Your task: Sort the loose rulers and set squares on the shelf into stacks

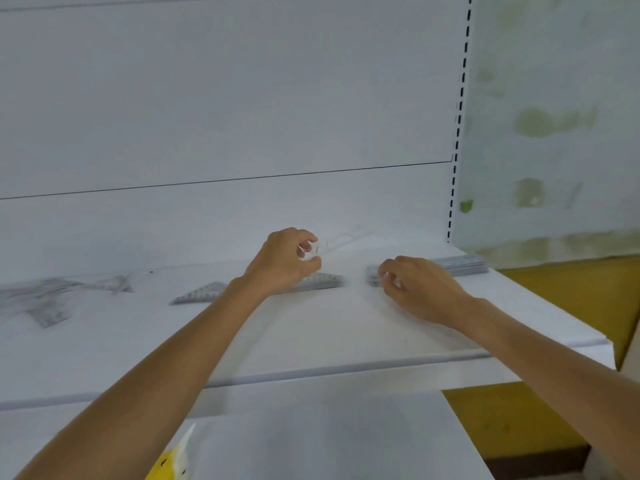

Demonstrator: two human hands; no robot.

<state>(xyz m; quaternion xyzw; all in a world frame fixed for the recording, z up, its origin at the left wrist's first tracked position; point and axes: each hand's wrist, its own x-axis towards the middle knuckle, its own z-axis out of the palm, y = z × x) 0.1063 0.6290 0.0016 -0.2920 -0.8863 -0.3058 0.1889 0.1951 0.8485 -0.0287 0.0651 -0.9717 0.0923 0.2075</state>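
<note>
**A:** What's the setting?

**B:** A white shelf [346, 334] with a white back panel [207, 98]. A slotted upright [458, 133] stands at the panel's right edge, and past it is a pale, stained wall [554, 116]. Yellow flooring [571, 292] shows lower right.

**A:** And the hands?

**B:** The left hand [287, 261] is curled, with thumb and fingers pinching a clear piece [334, 244]. The piece runs from the pinch up and to the right, toward the panel. It is see-through and blurred, so I can't tell if it's a ruler or a square.

**A:** What's under that hand?

**B:** A square stack [323, 280] lies flat just below the left hand and partly behind it. It is grey-clear with printed scales, and its long edge runs left to right. A single square [201, 294] lies left of the forearm. Further left is a loose pile [52, 299], smeared grey.

**A:** The right hand?

**B:** The right hand [415, 289] has its fingers curled at the left end of the ruler stack [460, 265]. I can't tell whether they actually pinch it. The stack stretches away from the fingertips to the right, along the shelf toward its right end. It is grey-clear, low and even.

**A:** Anything nearer?

**B:** A yellow-and-white scrap [173, 459] sits beside the left forearm, at the bottom edge.
</note>
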